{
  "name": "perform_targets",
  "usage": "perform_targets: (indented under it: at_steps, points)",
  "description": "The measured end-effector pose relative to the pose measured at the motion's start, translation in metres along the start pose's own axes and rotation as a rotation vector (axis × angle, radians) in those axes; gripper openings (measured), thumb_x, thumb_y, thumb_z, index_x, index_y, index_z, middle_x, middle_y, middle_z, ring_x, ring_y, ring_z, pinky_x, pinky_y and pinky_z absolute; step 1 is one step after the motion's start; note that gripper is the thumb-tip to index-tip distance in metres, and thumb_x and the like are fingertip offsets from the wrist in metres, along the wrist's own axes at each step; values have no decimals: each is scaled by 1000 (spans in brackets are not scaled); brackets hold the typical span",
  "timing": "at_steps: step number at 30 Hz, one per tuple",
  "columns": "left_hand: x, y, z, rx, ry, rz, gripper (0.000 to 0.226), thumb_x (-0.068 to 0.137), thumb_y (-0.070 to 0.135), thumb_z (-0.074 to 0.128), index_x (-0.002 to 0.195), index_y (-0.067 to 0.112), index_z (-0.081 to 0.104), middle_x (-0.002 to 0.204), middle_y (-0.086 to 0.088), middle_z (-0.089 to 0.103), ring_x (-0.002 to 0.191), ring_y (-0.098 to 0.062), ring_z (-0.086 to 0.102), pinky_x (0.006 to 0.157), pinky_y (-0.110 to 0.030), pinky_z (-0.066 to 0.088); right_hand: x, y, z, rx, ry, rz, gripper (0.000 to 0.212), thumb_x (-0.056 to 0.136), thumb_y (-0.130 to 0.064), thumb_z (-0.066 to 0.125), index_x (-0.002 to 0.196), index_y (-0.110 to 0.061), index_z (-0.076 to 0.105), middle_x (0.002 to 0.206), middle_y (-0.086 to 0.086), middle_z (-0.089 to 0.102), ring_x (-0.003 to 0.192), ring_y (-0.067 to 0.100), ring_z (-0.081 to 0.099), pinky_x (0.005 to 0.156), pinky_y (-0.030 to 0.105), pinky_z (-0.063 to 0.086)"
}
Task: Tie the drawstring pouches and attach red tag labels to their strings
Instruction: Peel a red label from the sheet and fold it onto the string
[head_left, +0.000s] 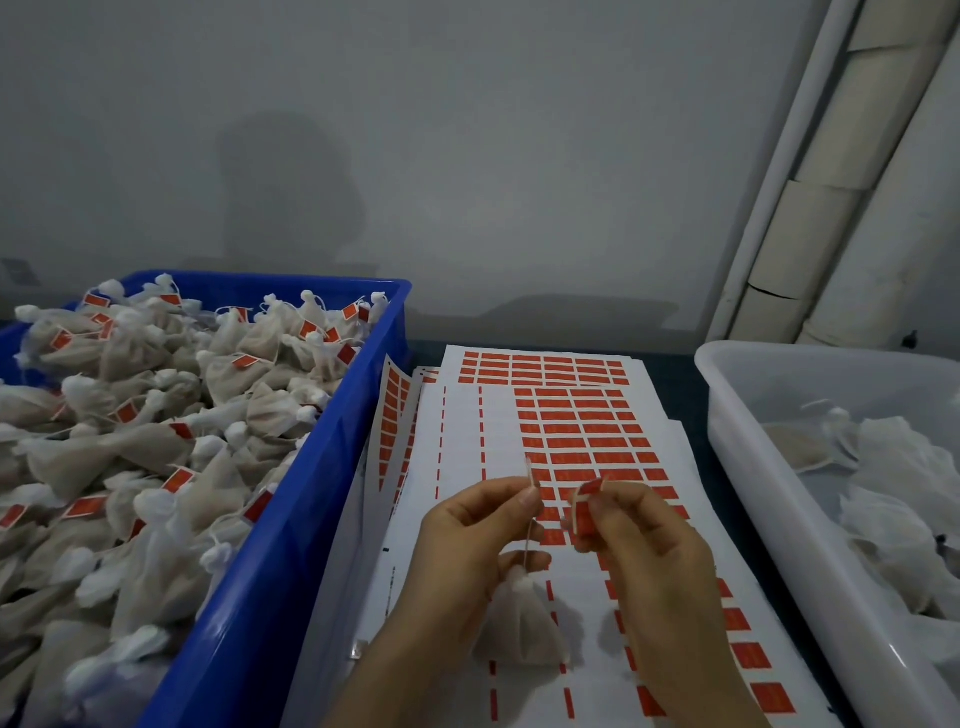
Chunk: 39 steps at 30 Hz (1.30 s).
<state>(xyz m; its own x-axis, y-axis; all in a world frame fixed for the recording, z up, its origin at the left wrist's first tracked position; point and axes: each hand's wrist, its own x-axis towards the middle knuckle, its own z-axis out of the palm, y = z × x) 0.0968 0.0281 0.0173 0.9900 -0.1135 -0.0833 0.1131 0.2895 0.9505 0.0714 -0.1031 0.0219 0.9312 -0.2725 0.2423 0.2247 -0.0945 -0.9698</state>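
My left hand (467, 540) pinches the string (529, 525) of a small beige drawstring pouch (519, 623), which hangs below it over the label sheets. The string's end sticks up above my thumb and finger. My right hand (639, 540) pinches a red tag label (586, 506), partly folded, close to the right of the string and not touching it. Under both hands lie white sheets of red labels (576, 431), with many labels peeled off.
A blue crate (291, 530) on the left is heaped with tied pouches bearing red tags. A white tub (737, 410) on the right holds untied pouches. A grey wall stands behind, with pale pipes at the far right.
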Motion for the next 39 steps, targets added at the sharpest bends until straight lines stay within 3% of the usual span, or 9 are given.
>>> perform_targets:
  at_steps: [3, 8, 13, 20, 24, 34, 39]
  points:
    - [0, 0, 1, -7, -1, -6, 19, 64, 34, 67, 77, 25, 76, 71, 4, 75, 63, -12, 70, 54, -23, 54, -2, -3, 1, -32, -26, -18, 11, 62, -41, 54, 69, -33, 57, 63, -41, 61, 67, -13, 61, 46, -2, 40]
    - [-1, 0, 1, -17, -3, -14, 21, 64, 35, 66, 78, 23, 76, 69, 5, 74, 60, -10, 69, 52, -21, 52, -3, -4, 2, -63, -25, -60, 8, 63, -42, 55, 69, -37, 58, 66, -47, 58, 72, -22, 56, 49, -6, 36]
    - [-1, 0, 1, -18, -10, -17, 23, 63, 37, 66, 78, 22, 76, 70, 5, 74, 59, -8, 68, 50, -19, 50, -2, -6, 2, -62, -35, -123, 6, 66, -36, 56, 70, -38, 60, 66, -39, 63, 68, -10, 63, 48, -2, 41]
    - [-2, -1, 2, -26, -28, -34, 20, 69, 31, 68, 83, 19, 76, 76, 2, 74, 58, -9, 66, 50, -20, 50, -3, -4, 4, -123, -66, -177, 17, 69, -41, 55, 83, -50, 57, 85, -53, 53, 88, -24, 51, 59, -7, 38]
    - [-2, -2, 2, -21, -24, -38, 12, 79, 21, 65, 84, 18, 75, 74, 2, 73, 59, -10, 67, 49, -19, 49, -2, -2, 7, -27, -47, -115, 28, 65, -42, 59, 92, -46, 55, 81, -47, 58, 82, -19, 58, 54, -2, 42]
    - [-3, -1, 3, -1, -56, -22, 19, 71, 29, 66, 83, 18, 75, 75, 2, 73, 62, -11, 68, 50, -19, 50, -3, -1, 11, 22, -51, -70, 27, 63, -42, 61, 89, -46, 56, 80, -45, 60, 83, -17, 59, 55, 0, 45]
    - [-4, -1, 3, -8, -99, -20, 24, 68, 32, 64, 82, 17, 76, 75, 0, 73, 62, -11, 67, 49, -20, 49, -3, 0, 13, 7, -36, -66, 25, 64, -42, 60, 88, -46, 57, 88, -28, 64, 88, -11, 59, 61, 2, 47]
